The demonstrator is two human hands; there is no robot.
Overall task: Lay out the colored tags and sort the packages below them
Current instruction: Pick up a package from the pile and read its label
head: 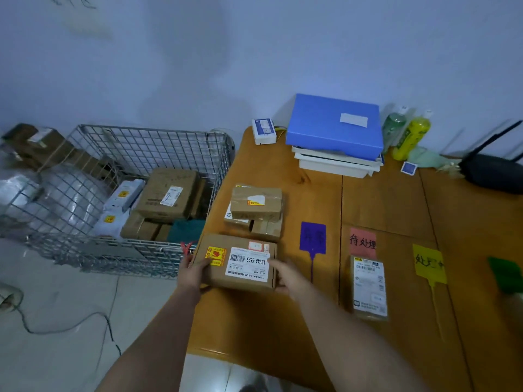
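Observation:
I hold a brown cardboard package [240, 260] with a white label and a yellow sticker at the table's left edge. My left hand [194, 274] grips its left end and my right hand [285, 275] its right end. Four tags lie in a row on the table: purple [312, 237], pink [362, 242], yellow [428, 263] and green [505, 274]. A small flat package [369, 287] lies just below the pink tag. Behind the held box sits a small stack of brown packages [256, 210].
A wire basket [119, 244] on the floor left of the wooden table [283, 321] holds several more packages. At the table's back are a blue folder on white boxes [335, 125], two bottles [411, 137] and a black router [495, 171]. A cable runs over the floor.

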